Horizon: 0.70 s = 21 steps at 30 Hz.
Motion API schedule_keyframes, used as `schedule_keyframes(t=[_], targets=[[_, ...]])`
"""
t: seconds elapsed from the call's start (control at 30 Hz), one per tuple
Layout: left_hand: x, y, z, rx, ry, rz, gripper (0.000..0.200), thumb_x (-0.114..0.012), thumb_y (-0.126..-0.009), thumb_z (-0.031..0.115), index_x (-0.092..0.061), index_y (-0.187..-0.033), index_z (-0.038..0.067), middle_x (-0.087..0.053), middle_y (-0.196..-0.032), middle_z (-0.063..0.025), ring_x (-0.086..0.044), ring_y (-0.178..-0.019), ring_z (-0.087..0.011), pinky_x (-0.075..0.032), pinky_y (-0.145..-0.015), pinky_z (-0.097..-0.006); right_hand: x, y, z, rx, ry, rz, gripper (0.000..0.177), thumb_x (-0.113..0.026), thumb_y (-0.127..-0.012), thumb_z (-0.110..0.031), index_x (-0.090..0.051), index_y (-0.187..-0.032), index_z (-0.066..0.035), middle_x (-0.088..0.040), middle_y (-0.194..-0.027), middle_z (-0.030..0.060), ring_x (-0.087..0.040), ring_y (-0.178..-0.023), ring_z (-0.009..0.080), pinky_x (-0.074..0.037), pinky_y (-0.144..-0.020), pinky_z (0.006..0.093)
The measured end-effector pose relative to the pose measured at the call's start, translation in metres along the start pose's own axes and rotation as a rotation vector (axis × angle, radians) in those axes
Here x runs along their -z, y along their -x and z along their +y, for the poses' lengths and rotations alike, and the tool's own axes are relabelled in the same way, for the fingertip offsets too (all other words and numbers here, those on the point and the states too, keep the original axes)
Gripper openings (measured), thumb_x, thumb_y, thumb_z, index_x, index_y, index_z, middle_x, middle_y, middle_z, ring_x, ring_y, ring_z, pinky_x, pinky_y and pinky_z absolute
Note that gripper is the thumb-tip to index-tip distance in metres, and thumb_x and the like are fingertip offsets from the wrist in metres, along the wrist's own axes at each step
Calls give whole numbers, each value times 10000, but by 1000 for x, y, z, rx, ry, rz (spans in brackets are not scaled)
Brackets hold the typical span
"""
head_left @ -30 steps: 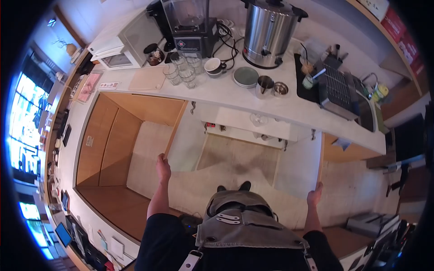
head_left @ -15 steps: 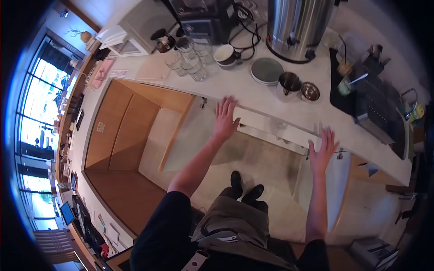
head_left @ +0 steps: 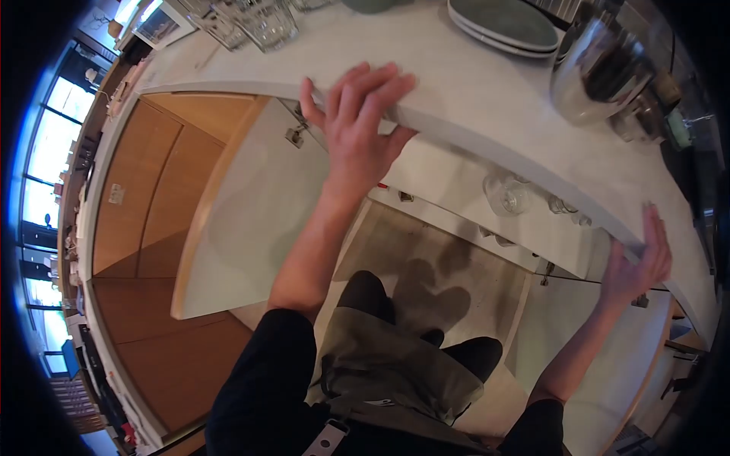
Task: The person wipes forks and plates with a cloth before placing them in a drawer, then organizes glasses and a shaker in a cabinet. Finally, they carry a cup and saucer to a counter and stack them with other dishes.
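Hands at the front edge of the white countertop, which crosses the view from upper left to right, seen from above as you lean over it.

Your left hand lies over the edge with its fingers spread and resting on the top surface. The thumb stands out to the side. The palm covers the edge, so you cannot tell how it meets the underside.

Your right hand touches the same edge far to the right. Its fingers are held close together along the rim. The thumb is hidden, and whether the hand grips or only rests cannot be made out.

Below the counter, the left cabinet door and the right cabinet door stand open. The shelf between them holds a clear glass; smaller items beside it are too blurred to name.

At the top, stacked plates, a steel cup and drinking glasses are cut off by the frame. The cup is distorted by the lens. Your grey apron hides most of your legs.
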<state>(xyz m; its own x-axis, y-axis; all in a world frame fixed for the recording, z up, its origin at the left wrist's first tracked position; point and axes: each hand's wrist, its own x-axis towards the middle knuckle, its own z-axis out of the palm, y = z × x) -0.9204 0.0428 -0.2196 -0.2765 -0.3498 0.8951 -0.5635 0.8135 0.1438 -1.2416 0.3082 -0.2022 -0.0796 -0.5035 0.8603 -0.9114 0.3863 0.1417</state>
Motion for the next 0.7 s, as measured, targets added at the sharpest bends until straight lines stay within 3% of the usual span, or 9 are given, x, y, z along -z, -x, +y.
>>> schedule_keyframes(t=[0.1, 0.2, 0.27, 0.37, 0.47, 0.5, 0.6, 0.63, 0.7], targets=[[-18, 3, -15, -116, 29, 185, 629, -882, -518, 245, -706, -1122, 249, -656, -1167, 86, -569, -1170, -181, -122, -1150, -516, -10, 7, 10, 56, -7, 81, 496, -713, -770, -115, -666, -1264, -128, -702, -1261, 5, -638, -1145, 227, -380, -1027, 373], [-21, 7, -19, -152, 11, 259, 546, -890, -644, 337, -708, -1138, 194, -694, -1177, 28, -583, -1172, -184, -173, -1132, -476, -15, 14, 13, 37, 15, 131, 519, -774, -754, -95, -672, -1262, -132, -703, -1239, -9, -634, -1111, 220, -391, -1010, 366], [-5, 8, 0, -92, -47, 165, 291, -727, -902, 298, -656, -1142, 149, -659, -1099, -33, -577, -1130, -197, -281, -1139, -475, -22, 17, 21, 49, 37, 186, 518, -811, -756, -153, -677, -1256, -160, -702, -1220, -21, -628, -1114, 213, -395, -1003, 367], [-25, 14, -16, -138, 93, 343, 505, -891, -631, 363, -705, -1081, 225, -690, -1050, 52, -600, -1081, -171, -218, -1063, -482, -30, 20, 25, 51, 76, 266, 517, -848, -752, -231, -685, -1241, -196, -702, -1191, -44, -623, -1114, 206, -391, -1003, 368], [-3, 5, -21, -247, 192, 269, 409, -871, -714, 398, -720, -1027, 183, -713, -1033, 31, -611, -1060, -171, -229, -1050, -439, -39, 19, 31, 41, 55, 314, 532, -848, -740, -247, -678, -1242, -208, -697, -1191, -63, -621, -1112, 203, -379, -1012, 361], [9, -3, -44, -292, 311, 238, 230, -780, -856, 314, -723, -949, 111, -742, -964, -3, -662, -904, -168, -381, -962, -383, -39, 18, 31, 40, 51, 318, 545, -849, -732, -256, -673, -1246, -211, -695, -1196, -69, -620, -1112, 201, -377, -1013, 359], [74, -34, -96, 14, 573, 619, 252, -513, -994, 126, -692, -879, -8, -751, -831, -109, -653, -640, -137, -523, -604, -282, -36, 19, 24, 32, 55, 320, 591, -856, -703, -276, -657, -1256, -218, -686, -1215, -83, -617, -1114, 195, -378, -1013, 355], [108, -46, -108, 137, 438, 693, 291, -525, -1002, 212, -696, -992, -23, -757, -955, -164, -723, -814, -224, -564, -762, -349, -36, 20, 20, 27, 52, 323, 607, -860, -690, -276, -652, -1257, -218, -684, -1221, -85, -616, -1115, 193, -379, -1013, 355], [138, -95, -146, 287, 974, 971, 282, -680, -922, 272, -610, -1061, 38, -643, -953, -81, -616, -767, -165, -503, -647, -330, -36, 19, 13, 19, 43, 346, 619, -865, -675, -275, -650, -1252, -215, -683, -1225, -87, -617, -1112, 191, -381, -1013, 354]])
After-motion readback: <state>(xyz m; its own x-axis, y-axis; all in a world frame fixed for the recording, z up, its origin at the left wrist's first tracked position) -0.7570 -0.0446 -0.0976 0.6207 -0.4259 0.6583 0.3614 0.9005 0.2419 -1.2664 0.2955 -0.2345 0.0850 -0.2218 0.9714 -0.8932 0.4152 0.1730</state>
